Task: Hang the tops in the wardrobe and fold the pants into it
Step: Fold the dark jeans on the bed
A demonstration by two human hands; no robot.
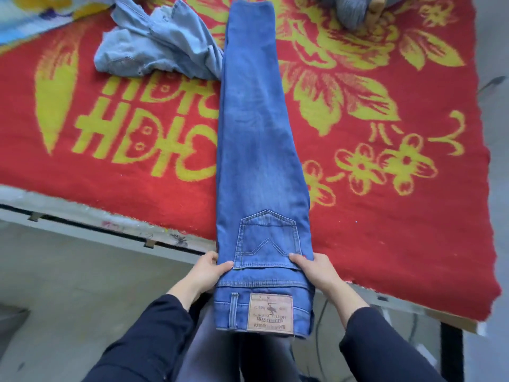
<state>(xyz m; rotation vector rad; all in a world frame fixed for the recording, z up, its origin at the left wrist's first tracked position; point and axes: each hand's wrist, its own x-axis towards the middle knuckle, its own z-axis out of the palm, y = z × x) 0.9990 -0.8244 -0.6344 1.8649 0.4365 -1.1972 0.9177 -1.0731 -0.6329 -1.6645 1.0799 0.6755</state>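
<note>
A pair of blue jeans (259, 150), folded lengthwise leg on leg, lies stretched across the red blanket (399, 221). Its waistband with a brown leather patch hangs over the near edge. My left hand (210, 268) grips the left side of the jeans just below the back pocket, thumb on top. My right hand (314, 267) grips the right side at the same height, thumb on the pocket's edge. A crumpled light-blue denim garment (157, 42) lies at the far left beside the jeans' legs. No wardrobe is in view.
The red blanket with yellow flowers and characters covers a table whose pale edge (110, 230) runs across the left. A grey object (355, 9) sits at the far top. Grey floor (68, 285) lies below left, and a black table leg (451, 351) stands at the lower right.
</note>
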